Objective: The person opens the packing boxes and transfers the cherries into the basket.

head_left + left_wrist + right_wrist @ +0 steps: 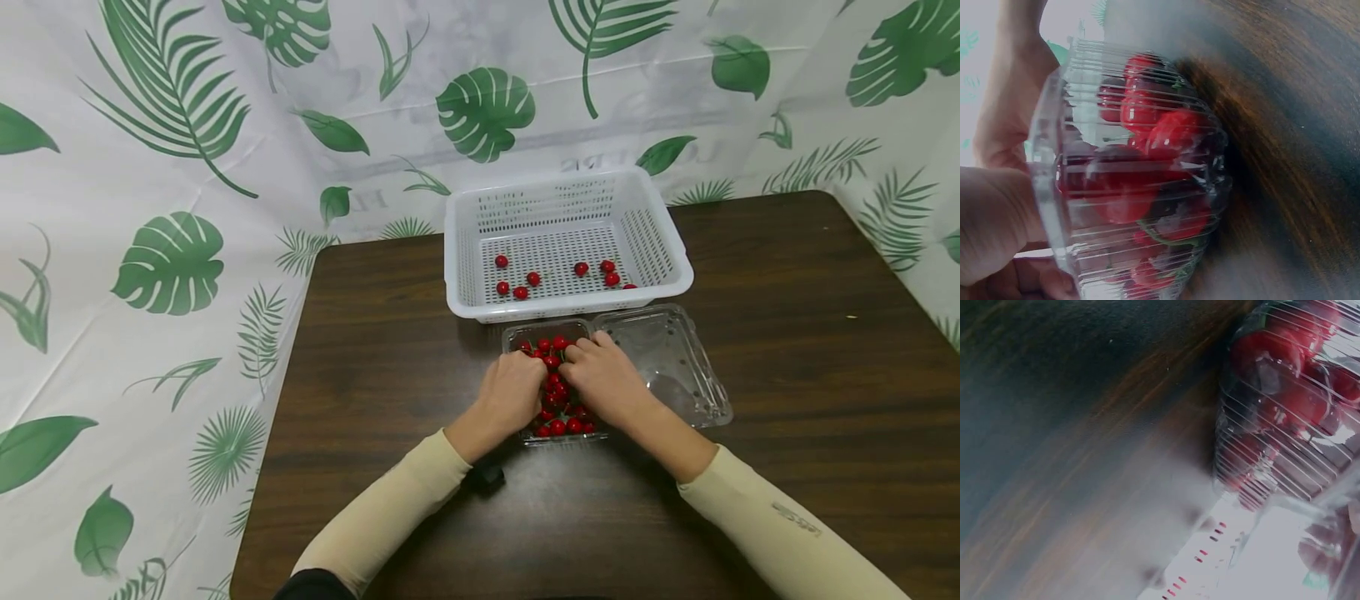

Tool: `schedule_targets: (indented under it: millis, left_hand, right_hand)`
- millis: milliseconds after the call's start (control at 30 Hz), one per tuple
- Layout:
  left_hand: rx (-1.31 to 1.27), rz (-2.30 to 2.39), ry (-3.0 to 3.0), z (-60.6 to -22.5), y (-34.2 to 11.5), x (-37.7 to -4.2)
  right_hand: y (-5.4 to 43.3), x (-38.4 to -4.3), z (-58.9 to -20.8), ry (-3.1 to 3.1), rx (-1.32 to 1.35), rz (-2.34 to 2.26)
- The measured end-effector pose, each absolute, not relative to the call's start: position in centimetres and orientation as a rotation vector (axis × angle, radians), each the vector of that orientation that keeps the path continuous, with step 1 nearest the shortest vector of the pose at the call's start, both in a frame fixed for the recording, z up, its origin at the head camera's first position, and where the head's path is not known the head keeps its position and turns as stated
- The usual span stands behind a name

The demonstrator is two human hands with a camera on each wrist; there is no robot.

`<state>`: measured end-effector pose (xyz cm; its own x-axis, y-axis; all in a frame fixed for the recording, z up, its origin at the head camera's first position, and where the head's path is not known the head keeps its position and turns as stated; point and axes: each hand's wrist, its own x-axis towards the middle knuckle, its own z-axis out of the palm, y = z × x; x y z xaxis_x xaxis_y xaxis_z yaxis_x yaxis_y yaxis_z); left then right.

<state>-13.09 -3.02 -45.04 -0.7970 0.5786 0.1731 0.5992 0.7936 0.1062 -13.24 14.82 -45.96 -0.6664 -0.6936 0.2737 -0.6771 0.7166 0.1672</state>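
Observation:
A clear plastic clamshell container (567, 441) lies on the table with its hinged lid (663, 358) folded out to the right. Many red cherries (557, 427), some with green stems, fill its base. My left hand (512, 390) bends its fingers over the container's left side, down among the fruit. From the right side my right hand (603, 379) reaches in with bent fingers, close to the left one. The fingertips are hidden, so whether either hand pinches a cherry is unclear. Through the ribbed wall (1141, 165), the left wrist view shows cherries pressed close together.
Behind the container stands a white perforated plastic basket (491, 310) with several loose cherries (533, 278) on its bottom. The dark wood table (787, 333) extends to both sides. A white leaf-print sheet (405, 50) hangs behind it. Beneath the left wrist is a small black object (487, 477).

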Motion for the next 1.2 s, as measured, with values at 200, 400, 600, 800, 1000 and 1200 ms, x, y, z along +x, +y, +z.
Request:
schedule_targets:
  millis: [200, 400, 600, 800, 1000, 1200]
  left_hand:
    - [-1.012, -0.329, -2.796, -45.0, -3.4, -13.2]
    - [-1.034, -0.467, -2.804, -44.7, -4.0, -13.3]
    - [-1.019, -0.587, -2.811, -44.0, -4.5, -13.4]
    - [-0.989, -0.766, -2.823, -43.3, -5.2, -13.7]
    - [-0.935, -0.965, -2.858, -42.7, -5.8, -14.0]
    - [-0.845, -1.193, -2.882, -42.1, -6.5, -14.2]
  right_hand:
    - [15.5, -13.1, -45.4, -2.602, 1.085, 0.047]
    - [16.1, -12.9, -45.0, -2.569, 1.075, 0.256]
    - [16.7, -12.8, -44.5, -2.556, 1.066, 0.373]
    - [17.0, -12.5, -43.7, -2.579, 1.055, 0.443]
    - [17.2, -12.4, -43.1, -2.565, 1.059, 0.525]
    - [17.3, -12.6, -42.5, -2.550, 1.064, 0.689]
